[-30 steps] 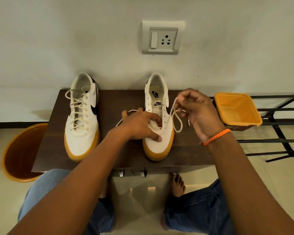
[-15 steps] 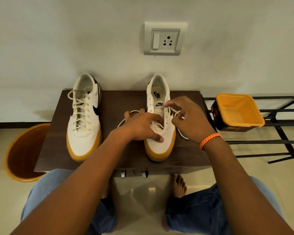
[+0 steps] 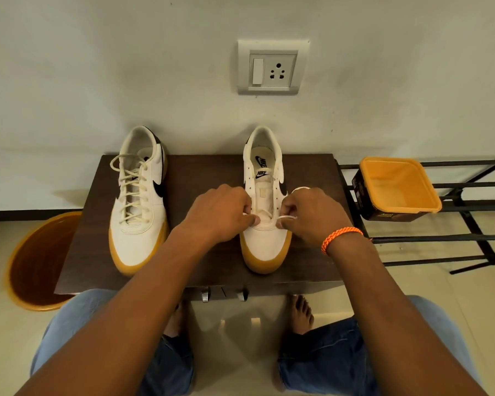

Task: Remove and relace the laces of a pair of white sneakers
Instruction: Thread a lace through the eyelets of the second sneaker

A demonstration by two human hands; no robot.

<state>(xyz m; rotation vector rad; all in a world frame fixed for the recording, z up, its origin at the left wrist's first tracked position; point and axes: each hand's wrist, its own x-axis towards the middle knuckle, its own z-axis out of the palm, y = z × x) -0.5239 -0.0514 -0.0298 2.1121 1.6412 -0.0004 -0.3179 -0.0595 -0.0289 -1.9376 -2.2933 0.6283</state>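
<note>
Hands pinch lace (image 3: 287, 217) at right sneaker (image 3: 265, 224) toe-end eyelets.
Left hand (image 3: 220, 214), right hand (image 3: 312, 215) each pinch it; uneven pull risks lopsided ends.

Plain off-white wall (image 3: 97, 67) behind, w/ a white switch-and-socket plate (image 3: 273, 67) set in it, centre top. Dark wood table (image 3: 209, 172) pushed against the wall; two metal knobs (image 3: 223, 295) on its front edge. Black metal rack (image 3: 475, 238) stands just right of the table, an orange-rimmed tub (image 3: 397, 187) resting on its rails. Orange bucket (image 3: 37, 261) on the floor at the table's left. Pale glossy floor tiles (image 3: 240, 324) w/ soft reflections; dark skirting strip (image 3: 32, 214) along the wall base.
</note>
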